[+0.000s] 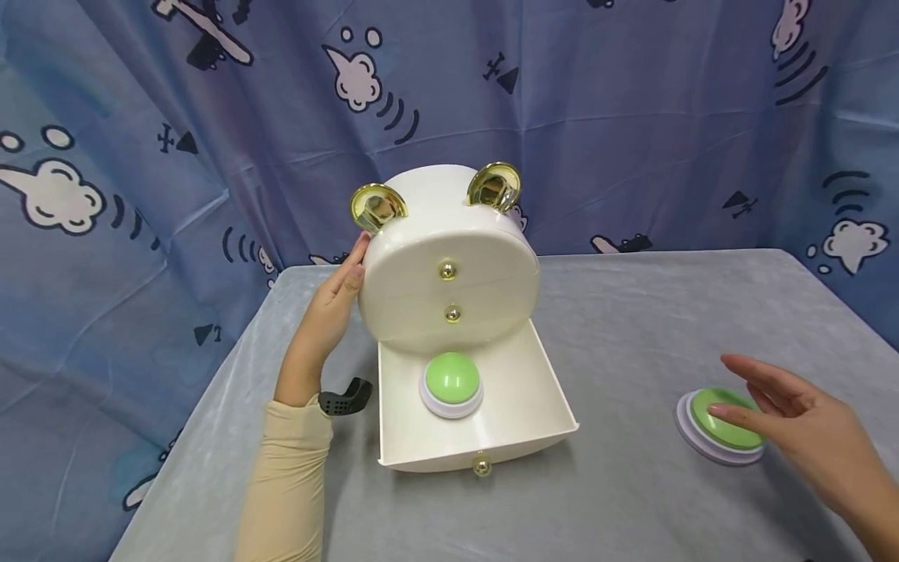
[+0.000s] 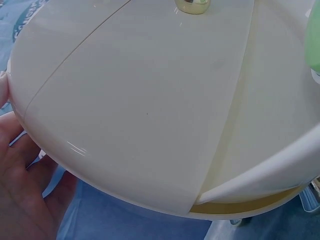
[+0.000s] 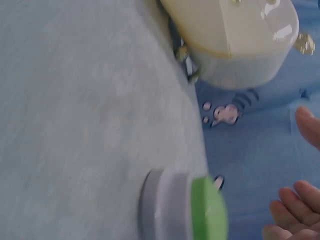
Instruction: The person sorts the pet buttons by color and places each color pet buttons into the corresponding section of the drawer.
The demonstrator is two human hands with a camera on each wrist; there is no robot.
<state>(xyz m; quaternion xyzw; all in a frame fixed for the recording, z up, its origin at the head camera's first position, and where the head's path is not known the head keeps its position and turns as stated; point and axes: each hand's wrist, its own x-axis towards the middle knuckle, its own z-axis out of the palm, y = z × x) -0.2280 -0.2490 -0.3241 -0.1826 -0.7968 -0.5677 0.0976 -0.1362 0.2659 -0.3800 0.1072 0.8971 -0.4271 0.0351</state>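
Observation:
A white rounded storage box (image 1: 414, 304) with gold ear-shaped trims (image 1: 377, 206) and small round gold knobs stands on the table. Its bottom drawer (image 1: 520, 390) is pulled out, and a green push button (image 1: 453, 377) on a white base lies inside. My left hand (image 1: 326, 316) rests against the box's left side with fingers extended; the left wrist view shows fingers (image 2: 30, 170) along the curved edge. At the right, my right hand (image 1: 808, 429) hovers over a second green push button (image 1: 723, 435), fingers spread and thumb overlapping it. In the right wrist view this button (image 3: 207, 210) appears apart from the fingers.
A grey cloth covers the table (image 1: 618, 336). Behind it hangs a blue curtain (image 1: 449, 94) with cartoon prints. A black strap-like piece (image 1: 347, 398) sits at my left wrist, close to the drawer's left wall.

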